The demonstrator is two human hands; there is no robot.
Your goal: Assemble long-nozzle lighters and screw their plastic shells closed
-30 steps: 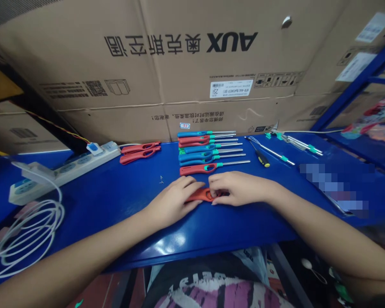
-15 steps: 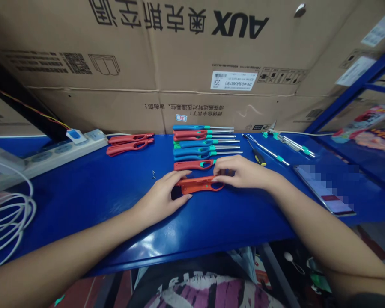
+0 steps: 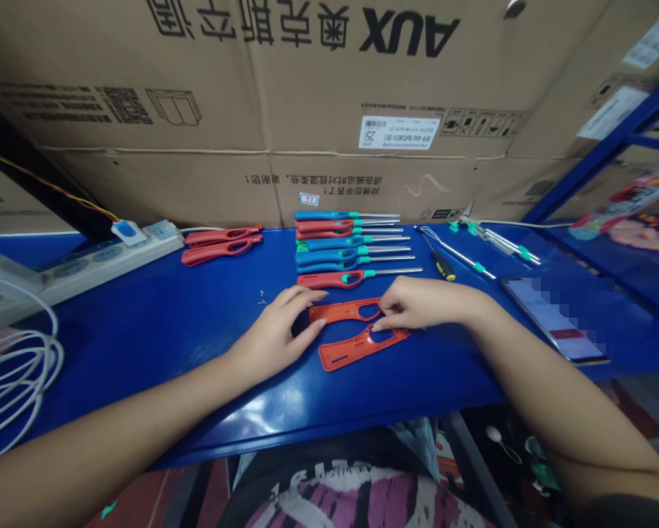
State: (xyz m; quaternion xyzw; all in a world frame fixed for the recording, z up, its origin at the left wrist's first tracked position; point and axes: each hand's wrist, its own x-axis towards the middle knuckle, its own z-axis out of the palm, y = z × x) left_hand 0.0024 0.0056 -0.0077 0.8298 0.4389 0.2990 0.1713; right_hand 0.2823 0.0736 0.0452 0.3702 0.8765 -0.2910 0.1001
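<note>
One far orange half [image 3: 337, 311] of a handle is lying just beyond a near orange half [image 3: 340, 353] on the blue table [image 3: 208, 308], making two. The left hand [image 3: 277, 323] is keeping thumb and fingers apart around the far half's left end; the right hand [image 3: 425, 302] is curling at both looped ends, though whether it is gripping, I cannot tell. Separating the halves seems to be the step in hand, the next move probably calling for a light hold on each. Several lighters [image 3: 329, 258] are overlapping, defying a firm count; two red handles [image 3: 219, 251], one screwdriver [image 3: 443, 265] and one phone [image 3: 554, 319] are lying around.
</note>
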